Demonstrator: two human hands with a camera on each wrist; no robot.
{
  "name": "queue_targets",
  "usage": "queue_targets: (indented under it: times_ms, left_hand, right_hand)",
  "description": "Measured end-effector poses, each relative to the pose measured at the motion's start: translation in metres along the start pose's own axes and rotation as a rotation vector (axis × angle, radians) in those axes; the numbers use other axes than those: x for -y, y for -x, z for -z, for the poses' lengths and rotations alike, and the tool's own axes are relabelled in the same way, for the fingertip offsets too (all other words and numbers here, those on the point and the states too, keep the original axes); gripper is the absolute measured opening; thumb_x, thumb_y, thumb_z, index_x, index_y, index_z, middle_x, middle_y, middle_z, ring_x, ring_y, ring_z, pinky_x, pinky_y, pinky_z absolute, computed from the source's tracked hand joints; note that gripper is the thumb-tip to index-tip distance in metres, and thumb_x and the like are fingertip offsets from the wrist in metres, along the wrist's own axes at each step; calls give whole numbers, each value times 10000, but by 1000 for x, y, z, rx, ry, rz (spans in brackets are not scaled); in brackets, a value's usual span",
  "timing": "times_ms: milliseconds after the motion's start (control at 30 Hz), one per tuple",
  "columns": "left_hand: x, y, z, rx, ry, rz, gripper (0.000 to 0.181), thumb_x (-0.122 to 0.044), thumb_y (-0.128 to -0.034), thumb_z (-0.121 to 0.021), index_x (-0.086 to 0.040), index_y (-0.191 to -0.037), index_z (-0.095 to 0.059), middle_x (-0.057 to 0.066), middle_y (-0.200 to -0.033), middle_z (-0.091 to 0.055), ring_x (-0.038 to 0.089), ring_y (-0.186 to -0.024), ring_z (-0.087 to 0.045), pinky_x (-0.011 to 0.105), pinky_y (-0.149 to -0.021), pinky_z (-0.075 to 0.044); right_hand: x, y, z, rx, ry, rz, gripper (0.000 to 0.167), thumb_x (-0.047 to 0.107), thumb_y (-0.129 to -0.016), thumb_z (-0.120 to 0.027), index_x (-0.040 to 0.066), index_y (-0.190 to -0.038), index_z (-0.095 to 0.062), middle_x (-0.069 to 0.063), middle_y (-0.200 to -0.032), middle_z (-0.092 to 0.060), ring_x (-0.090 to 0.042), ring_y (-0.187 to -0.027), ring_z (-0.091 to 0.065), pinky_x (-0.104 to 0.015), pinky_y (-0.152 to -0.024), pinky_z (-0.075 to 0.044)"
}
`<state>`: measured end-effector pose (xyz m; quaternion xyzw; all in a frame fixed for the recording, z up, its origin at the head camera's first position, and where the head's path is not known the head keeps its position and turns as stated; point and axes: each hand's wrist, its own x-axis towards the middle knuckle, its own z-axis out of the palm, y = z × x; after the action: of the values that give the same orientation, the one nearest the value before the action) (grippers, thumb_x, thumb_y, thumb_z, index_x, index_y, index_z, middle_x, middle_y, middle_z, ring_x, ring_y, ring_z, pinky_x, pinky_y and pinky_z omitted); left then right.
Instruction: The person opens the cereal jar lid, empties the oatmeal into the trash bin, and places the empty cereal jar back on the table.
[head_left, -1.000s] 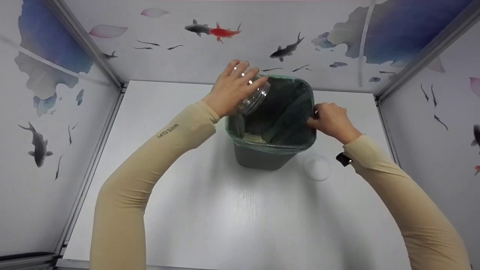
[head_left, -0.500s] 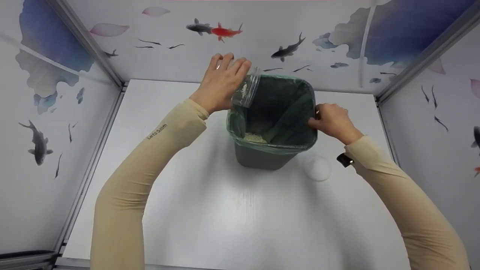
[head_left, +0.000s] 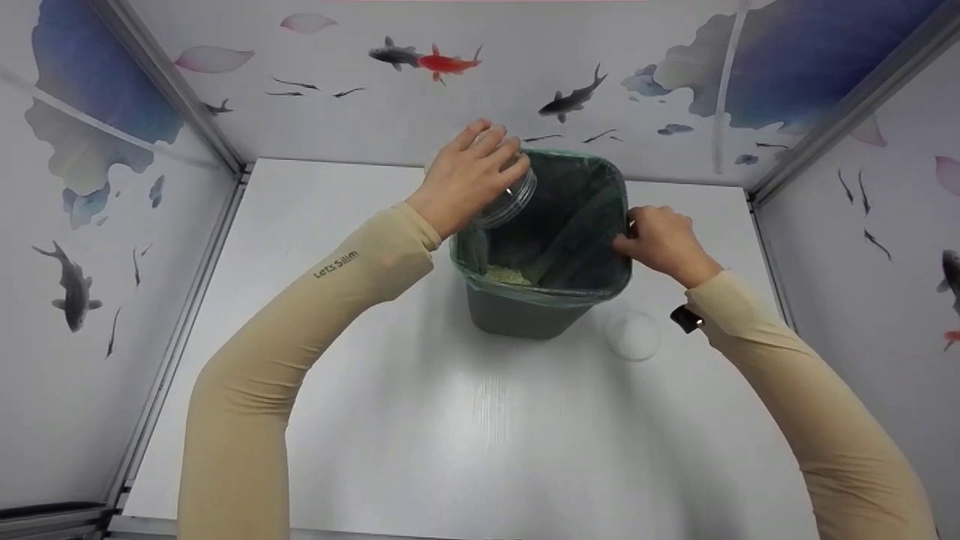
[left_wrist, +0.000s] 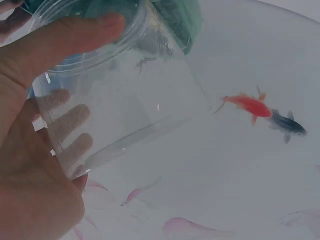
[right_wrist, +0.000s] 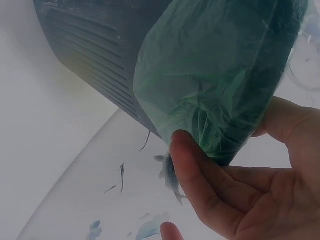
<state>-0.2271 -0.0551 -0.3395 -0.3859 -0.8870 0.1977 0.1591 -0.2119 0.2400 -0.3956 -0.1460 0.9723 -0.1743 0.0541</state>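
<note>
A clear plastic jar [left_wrist: 140, 95] lies in the grip of my left hand [head_left: 466, 180], tilted with its mouth over the left side of a bin. In the left wrist view the jar looks nearly bare inside, with a few bits near its rim. The grey trash bin [head_left: 517, 319] stands upright, lined with a green bag [right_wrist: 200, 85] folded over its rim. Pale greenish grains [head_left: 508, 275] lie at the bottom of the bag. My right hand [head_left: 664, 241] pinches the bin's right rim and bag between thumb and fingers.
A round clear lid [head_left: 632, 335] lies on the white table [head_left: 420, 442] just right of the bin. Walls with printed fish [head_left: 450, 61] enclose the back and both sides of the table.
My left hand with the jar moved left and up, tipping the jar sideways, then came back over the bin with its mouth lower. My right hand stayed at the rim.
</note>
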Motion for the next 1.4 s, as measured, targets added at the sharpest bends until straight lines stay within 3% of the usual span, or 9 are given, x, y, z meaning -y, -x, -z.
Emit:
queue_targets:
  times_ms: [233, 433, 633, 733, 900, 1000, 1067, 1200, 1400]
  left_hand:
    - [-15, -10, 1, 31, -253, -94, 348, -54, -992, -518, -194, -1311, -534, 13, -1348, -508, 206, -1281, -412, 298, -1096, -244]
    - [-27, -22, 6, 193, -437, -175, 384, -72, -1036, -379, -167, -1396, -475, 31, -1430, -437, 214, -1343, -353, 301, -1100, -218]
    - [-33, -33, 15, 287, -442, -215, 430, -103, -1054, -335, -142, -1481, -371, 80, -1504, -348, 240, -1387, -287, 332, -1126, -176]
    - [-35, -34, 18, 318, -363, -241, 468, -128, -1051, -365, -185, -1513, -319, 85, -1539, -291, 277, -1416, -217, 378, -1144, -119]
    - [-43, -33, 17, 380, -462, -315, 835, -30, -892, -670, -139, -1550, -168, 112, -1586, -145, 304, -1450, -65, 416, -1150, -18]
    - [-45, -32, 17, 368, -568, -342, 1083, 69, -701, -809, -81, -1541, -143, 134, -1586, -123, 300, -1452, -39, 421, -1147, -6]
    - [-45, -32, 17, 349, -586, -330, 1102, 88, -677, -813, -67, -1538, -143, 139, -1586, -124, 304, -1451, -38, 430, -1146, -6]
    - [-39, -31, 17, 321, -496, -284, 911, 44, -822, -715, -61, -1538, -163, 143, -1586, -137, 310, -1451, -45, 426, -1149, 1]
    - [-26, -26, 20, 225, -360, -220, 467, -70, -1050, -348, -100, -1512, -286, 125, -1536, -275, 277, -1423, -197, 367, -1151, -96]
  right_hand:
    - [2, -1, -1, -1, 12, -2, 172, 134, -822, -579, -17, -738, -582, -111, -639, -575, -282, -609, -548, -504, -549, -445]
    - [3, -1, -1, 1, 21, 3, 172, 131, -823, -578, -15, -731, -576, -100, -624, -560, -265, -588, -533, -462, -519, -432]
    - [2, -1, -1, -3, 17, 4, 181, 138, -825, -590, -16, -733, -569, -106, -626, -553, -277, -586, -529, -468, -514, -423]
    - [3, -2, -1, -6, 19, 10, 181, 137, -824, -593, -13, -727, -569, -99, -621, -549, -272, -584, -526, -465, -510, -420]
    - [3, -2, -1, -5, 18, 4, 179, 135, -824, -596, -7, -719, -563, -95, -616, -542, -273, -585, -528, -470, -513, -420]
    - [4, -2, -2, -6, 22, 1, 177, 134, -823, -597, -3, -718, -562, -96, -617, -541, -275, -584, -533, -470, -514, -425]
    - [4, -2, -2, -9, 24, 0, 177, 136, -822, -596, -3, -717, -563, -96, -618, -541, -275, -587, -533, -473, -516, -426]
    - [3, -3, -3, -3, 17, -3, 174, 138, -820, -580, 7, -709, -554, -87, -613, -535, -265, -587, -524, -466, -519, -427]
    - [2, -2, -3, -15, 6, 7, 176, 143, -820, -577, -4, -723, -573, -103, -629, -566, -276, -596, -537, -476, -525, -427]
